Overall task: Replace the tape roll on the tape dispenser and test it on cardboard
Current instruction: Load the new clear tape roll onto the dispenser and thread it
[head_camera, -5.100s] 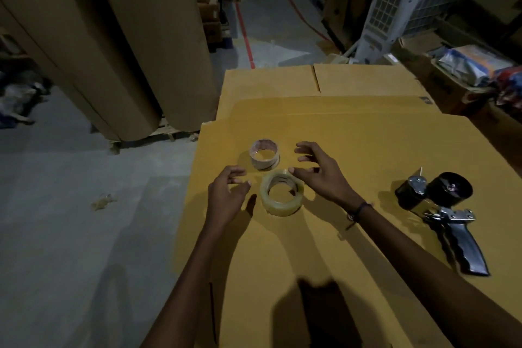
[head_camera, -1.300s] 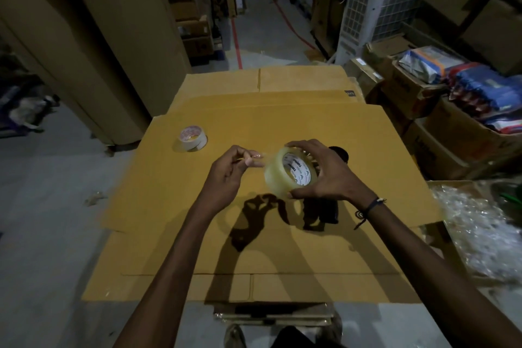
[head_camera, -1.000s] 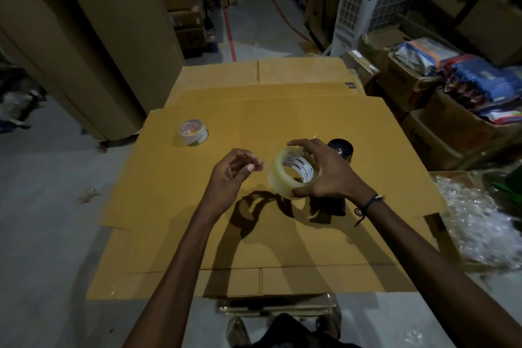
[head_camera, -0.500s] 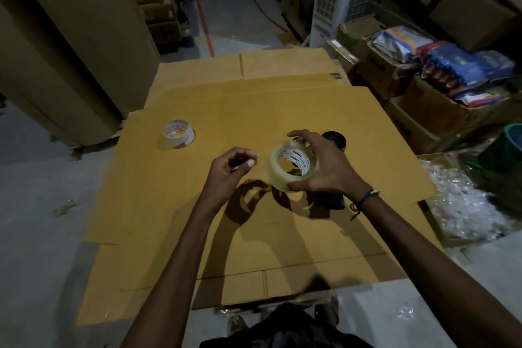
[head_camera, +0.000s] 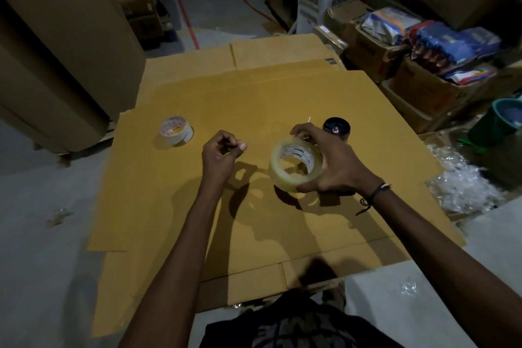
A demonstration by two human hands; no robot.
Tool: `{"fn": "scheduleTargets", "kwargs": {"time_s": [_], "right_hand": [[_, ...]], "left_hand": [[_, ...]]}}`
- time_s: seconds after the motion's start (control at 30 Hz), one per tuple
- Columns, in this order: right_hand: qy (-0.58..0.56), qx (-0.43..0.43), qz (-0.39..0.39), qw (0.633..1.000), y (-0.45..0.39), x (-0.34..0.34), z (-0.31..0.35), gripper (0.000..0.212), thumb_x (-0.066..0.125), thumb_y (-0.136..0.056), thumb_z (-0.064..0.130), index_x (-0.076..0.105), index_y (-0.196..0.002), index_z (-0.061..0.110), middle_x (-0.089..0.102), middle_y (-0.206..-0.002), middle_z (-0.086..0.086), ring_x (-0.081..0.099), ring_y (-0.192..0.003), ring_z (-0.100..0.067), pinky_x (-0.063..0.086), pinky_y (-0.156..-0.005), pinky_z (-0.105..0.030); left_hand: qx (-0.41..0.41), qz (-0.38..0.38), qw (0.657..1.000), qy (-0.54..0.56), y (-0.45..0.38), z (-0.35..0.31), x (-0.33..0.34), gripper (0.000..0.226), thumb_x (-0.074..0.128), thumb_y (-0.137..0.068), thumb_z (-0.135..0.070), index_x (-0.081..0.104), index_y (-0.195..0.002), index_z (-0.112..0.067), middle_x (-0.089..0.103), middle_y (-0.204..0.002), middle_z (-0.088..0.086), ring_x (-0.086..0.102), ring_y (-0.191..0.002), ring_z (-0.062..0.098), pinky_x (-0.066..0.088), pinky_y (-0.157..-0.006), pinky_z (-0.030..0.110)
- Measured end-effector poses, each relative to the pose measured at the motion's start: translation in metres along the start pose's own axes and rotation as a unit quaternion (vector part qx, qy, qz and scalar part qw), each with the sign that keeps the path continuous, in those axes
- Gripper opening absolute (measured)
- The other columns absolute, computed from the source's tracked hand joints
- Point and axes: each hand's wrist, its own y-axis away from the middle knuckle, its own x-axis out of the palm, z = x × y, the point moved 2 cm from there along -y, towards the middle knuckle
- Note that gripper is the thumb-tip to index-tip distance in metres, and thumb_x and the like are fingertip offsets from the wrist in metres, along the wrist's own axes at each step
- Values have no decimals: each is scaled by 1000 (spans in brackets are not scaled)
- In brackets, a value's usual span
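Observation:
My right hand (head_camera: 336, 167) grips a clear tape roll (head_camera: 285, 182) round its rim and holds it tilted above the cardboard sheet (head_camera: 254, 99). My left hand (head_camera: 219, 154) hovers a little to the roll's left, fingers curled and thumb pressed to forefinger; no strip shows between it and the roll. The black tape dispenser (head_camera: 336, 128) lies on the cardboard just behind my right hand, mostly hidden by it. A nearly spent white roll (head_camera: 183, 137) lies flat on the cardboard at the left.
Open cartons of packaged goods (head_camera: 423, 37) crowd the right side, with a green bucket (head_camera: 500, 118) and crumpled clear plastic (head_camera: 463, 183) beside the cardboard. Tall cardboard stacks (head_camera: 56, 37) stand at the left. Bare concrete floor lies all round.
My right hand has picked the clear roll up off the cardboard. In the last second my left hand has drawn away from the roll to the left, and the camera has tilted down.

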Motion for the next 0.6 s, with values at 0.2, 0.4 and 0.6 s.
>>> {"fn": "scheduleTargets", "kwargs": {"time_s": [0.2,0.4,0.6], "right_hand": [[13,8,5,1000,5,2,-2,106,98,-50,49,43,-141,39,62,-128,14,65,-112,-13,58,-84,-46],[14,-2,8,1000,-4,-19,-10,110,95,-51,53,39,-144,37,59,-133,11,64,-116,-15,59,-85,-48],[20,16,-7,1000,-12,-52,-29,115,95,-47,56,37,-145,40,59,-136,10,63,-119,-19,59,-87,-54]], "left_hand": [[-4,84,996,-32,-6,0,-15,20,81,-93,-11,61,-95,-11,76,-89,7,75,-98,19,54,-87,35],[-9,73,997,-12,-4,-5,-7,19,82,-92,-18,67,-101,-12,75,-87,-5,73,-95,15,53,-84,39],[22,108,994,-17,-12,-23,24,18,80,-94,-15,70,-108,-15,79,-93,2,74,-98,26,56,-82,53]]}}
